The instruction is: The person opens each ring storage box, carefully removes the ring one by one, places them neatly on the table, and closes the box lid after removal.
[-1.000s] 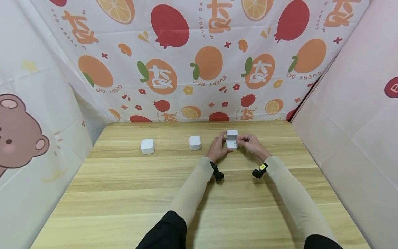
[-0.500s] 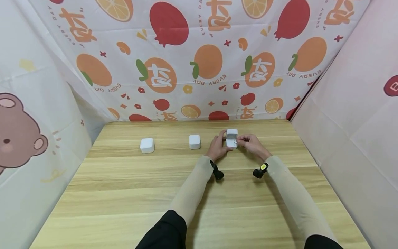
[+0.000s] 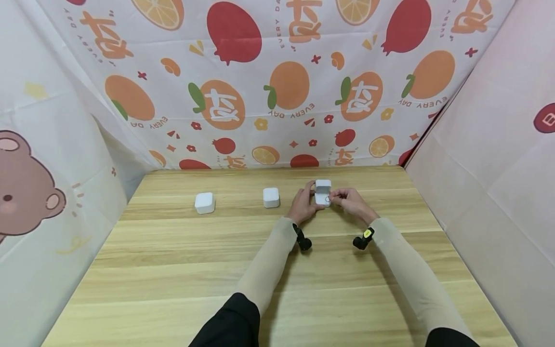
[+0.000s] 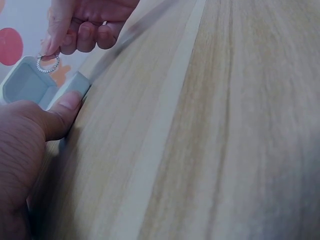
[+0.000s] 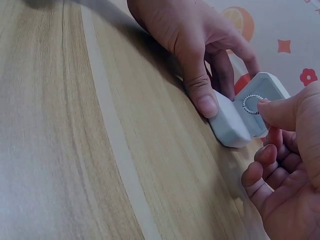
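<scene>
My left grip (image 3: 302, 205) holds the open box (image 5: 229, 123) on the counter (image 3: 173, 260), thumb against the front of its base, fingers behind. My right grip (image 3: 353, 202) pinches the ring (image 5: 244, 105) between thumb and forefinger, the other fingers loosely curled below. The ring is at the mouth of the box, in front of the raised lid (image 5: 271, 86); whether it touches anything inside, I cannot tell.

The box is open and steadied, so that much is done. I judge the ring to be midway, neither settled inside nor carried clear, and nothing here shows whether I am seating it or drawing it out. If seating, pressing it home and closing the lid would be left; if drawing out, lifting it away would be.

Just beside my left grip stands the second box (image 3: 271, 198), closed, and well apart past that the third box (image 3: 204, 203), closed too. What those two contain is hidden, so I cannot say whether they are finished or waiting.
</scene>
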Available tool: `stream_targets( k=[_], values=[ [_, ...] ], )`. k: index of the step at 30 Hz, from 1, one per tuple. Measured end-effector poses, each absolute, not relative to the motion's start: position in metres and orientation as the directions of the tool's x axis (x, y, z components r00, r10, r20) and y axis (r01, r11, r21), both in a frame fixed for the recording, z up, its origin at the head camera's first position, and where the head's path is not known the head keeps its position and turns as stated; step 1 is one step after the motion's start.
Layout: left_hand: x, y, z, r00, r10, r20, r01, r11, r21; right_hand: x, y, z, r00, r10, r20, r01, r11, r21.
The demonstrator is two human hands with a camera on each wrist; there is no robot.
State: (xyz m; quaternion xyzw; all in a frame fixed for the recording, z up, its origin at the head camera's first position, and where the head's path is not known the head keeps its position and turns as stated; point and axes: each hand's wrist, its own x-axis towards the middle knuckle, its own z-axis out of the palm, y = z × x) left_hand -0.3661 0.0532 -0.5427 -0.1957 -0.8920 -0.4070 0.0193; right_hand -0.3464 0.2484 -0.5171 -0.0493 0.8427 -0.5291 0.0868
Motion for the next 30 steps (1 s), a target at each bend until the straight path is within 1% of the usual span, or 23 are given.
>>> stream_targets(
  k=[12,20,30],
  values=[
    [-0.3672,0.0537,-0.5448,-0.922,0.331,0.202,0.369,0.584,0.723,-0.3456,0.2476,-0.5183,-0.977,-0.189,-0.103,0.011,0.434,-0.901],
    [-0.3636,0.0539,-0.5419,-0.922,0.337,0.189,0.363,0.590,0.722,-0.3436,0.2463,-0.5204,-0.976,-0.191,-0.104,0.002,0.471,-0.882],
    [-0.3664,0.0531,-0.5444,-0.918,0.335,0.212,0.378,0.578,0.724,-0.3442,0.2478,-0.5202,-0.976,-0.201,-0.087,-0.025,0.496,-0.868]
  ],
)
